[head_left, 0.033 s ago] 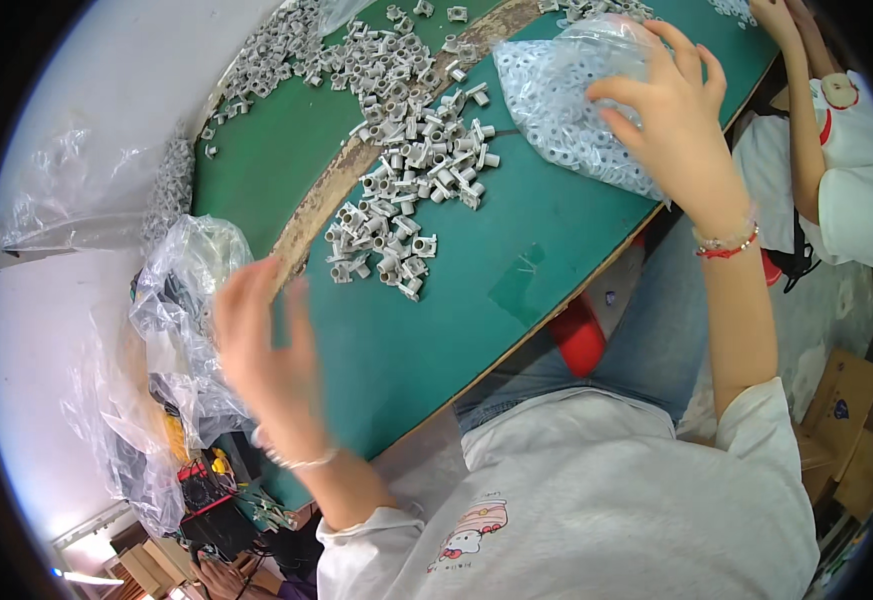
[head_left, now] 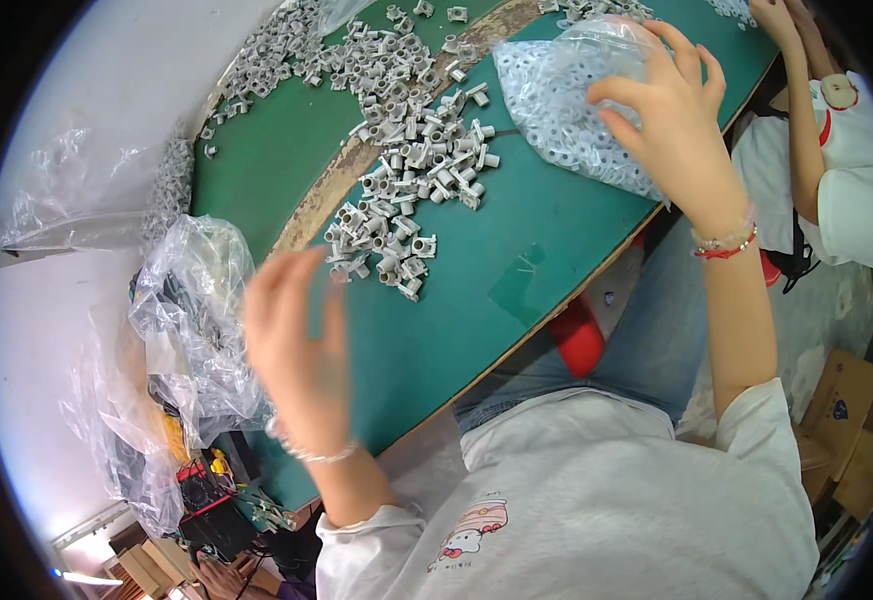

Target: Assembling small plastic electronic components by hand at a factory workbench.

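My right hand (head_left: 674, 128) is over a clear plastic bag (head_left: 568, 100) filled with small pale ring-like pieces, at the table's near right edge. Its fingers are spread and curved, thumb and forefinger apart, against the bag's upper side; any grip on the film is hard to make out. Blurred by motion, my left hand (head_left: 301, 350) hovers over the green table's left part with fingers stretched and apart, and nothing shows in it. Just right of its fingertips lies a pile of small grey plastic fittings (head_left: 421, 170) with short tubes.
More grey fittings (head_left: 276, 50) spread toward the back over a worn wooden strip (head_left: 321, 200). Crumpled clear bags (head_left: 196, 290) sit to the left beside the wall. Another person's arm (head_left: 804, 130) reaches in at the far right. Cardboard boxes (head_left: 841, 415) stand low on the right.
My left hand has moved a little to the right, toward the near end of the grey pile. My right hand and the bag hold still.
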Demonstrator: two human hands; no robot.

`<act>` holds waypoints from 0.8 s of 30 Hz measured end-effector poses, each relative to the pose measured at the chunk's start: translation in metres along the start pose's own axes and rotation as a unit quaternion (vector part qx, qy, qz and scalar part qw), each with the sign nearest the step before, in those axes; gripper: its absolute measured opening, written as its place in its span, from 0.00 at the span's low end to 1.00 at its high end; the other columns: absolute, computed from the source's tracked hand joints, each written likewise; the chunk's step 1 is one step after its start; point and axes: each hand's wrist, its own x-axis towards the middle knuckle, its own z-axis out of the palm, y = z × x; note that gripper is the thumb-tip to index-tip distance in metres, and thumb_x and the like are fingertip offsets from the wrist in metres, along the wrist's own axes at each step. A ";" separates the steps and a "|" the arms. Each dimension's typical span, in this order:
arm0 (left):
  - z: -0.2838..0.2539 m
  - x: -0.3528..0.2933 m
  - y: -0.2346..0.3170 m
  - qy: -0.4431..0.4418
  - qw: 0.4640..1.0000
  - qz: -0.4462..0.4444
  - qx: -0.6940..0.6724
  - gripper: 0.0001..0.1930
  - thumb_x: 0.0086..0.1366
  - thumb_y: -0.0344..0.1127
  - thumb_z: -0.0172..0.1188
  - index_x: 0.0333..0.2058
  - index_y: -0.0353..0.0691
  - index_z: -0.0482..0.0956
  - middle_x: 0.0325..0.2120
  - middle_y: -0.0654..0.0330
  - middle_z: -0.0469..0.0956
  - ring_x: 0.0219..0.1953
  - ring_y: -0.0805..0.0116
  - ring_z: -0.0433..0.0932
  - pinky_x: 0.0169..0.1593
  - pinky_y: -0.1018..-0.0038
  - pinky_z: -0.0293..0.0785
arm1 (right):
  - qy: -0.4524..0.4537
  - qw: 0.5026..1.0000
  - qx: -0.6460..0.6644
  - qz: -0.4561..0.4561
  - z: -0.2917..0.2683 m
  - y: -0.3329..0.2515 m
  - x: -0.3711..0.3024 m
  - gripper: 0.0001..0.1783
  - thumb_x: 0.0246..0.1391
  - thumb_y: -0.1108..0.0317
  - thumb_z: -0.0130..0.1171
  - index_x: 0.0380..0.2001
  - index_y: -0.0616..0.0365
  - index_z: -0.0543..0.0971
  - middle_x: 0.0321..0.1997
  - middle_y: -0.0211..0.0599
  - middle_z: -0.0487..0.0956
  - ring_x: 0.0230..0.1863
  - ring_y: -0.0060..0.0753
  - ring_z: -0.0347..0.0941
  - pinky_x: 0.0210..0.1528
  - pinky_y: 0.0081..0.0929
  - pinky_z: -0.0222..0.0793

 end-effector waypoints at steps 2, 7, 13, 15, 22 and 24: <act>0.018 -0.003 0.018 -0.027 0.998 0.013 -0.058 0.11 0.52 0.25 0.66 0.36 0.39 0.80 0.37 0.57 0.77 0.38 0.59 0.75 0.42 0.67 0.70 | -0.003 1.000 -0.005 -0.001 0.000 0.000 -0.001 0.06 0.46 0.65 0.64 0.30 0.45 0.82 0.59 0.34 0.69 0.65 0.41 0.55 0.64 0.51 0.43; 0.041 -0.014 0.016 -0.042 0.994 0.035 -0.089 0.10 0.51 0.26 0.66 0.34 0.40 0.80 0.34 0.60 0.77 0.36 0.61 0.75 0.39 0.68 0.68 | -0.021 0.998 -0.047 0.033 0.008 0.004 -0.002 0.04 0.46 0.65 0.64 0.29 0.45 0.82 0.58 0.36 0.69 0.65 0.42 0.56 0.64 0.52 0.42; 0.042 -0.018 0.011 -0.029 0.995 0.004 -0.100 0.10 0.51 0.25 0.65 0.34 0.40 0.80 0.34 0.60 0.76 0.35 0.62 0.74 0.38 0.69 0.68 | -0.019 0.998 -0.062 0.023 0.013 0.000 -0.001 0.11 0.47 0.64 0.64 0.38 0.41 0.82 0.59 0.37 0.68 0.66 0.43 0.54 0.64 0.54 0.41; 0.042 -0.018 0.012 -0.030 0.995 -0.004 -0.100 0.10 0.51 0.25 0.66 0.34 0.40 0.80 0.34 0.60 0.76 0.35 0.62 0.74 0.38 0.69 0.68 | -0.032 0.999 -0.044 0.007 0.012 0.003 0.001 0.14 0.46 0.64 0.65 0.40 0.40 0.81 0.61 0.37 0.67 0.66 0.43 0.53 0.65 0.53 0.41; 0.038 -0.018 0.013 -0.054 0.992 -0.025 -0.115 0.11 0.50 0.26 0.66 0.34 0.40 0.80 0.33 0.59 0.76 0.35 0.61 0.73 0.38 0.68 0.69 | 0.005 0.998 0.048 0.037 0.028 -0.001 -0.002 0.10 0.48 0.61 0.64 0.36 0.45 0.82 0.62 0.38 0.66 0.67 0.44 0.52 0.66 0.45 0.39; 0.039 -0.018 0.014 -0.063 0.990 -0.027 -0.121 0.10 0.50 0.26 0.66 0.34 0.40 0.80 0.33 0.59 0.75 0.35 0.61 0.73 0.38 0.68 0.69 | 0.000 0.996 0.058 0.063 0.034 0.001 -0.003 0.09 0.49 0.61 0.63 0.35 0.46 0.82 0.62 0.39 0.67 0.66 0.44 0.53 0.66 0.43 0.38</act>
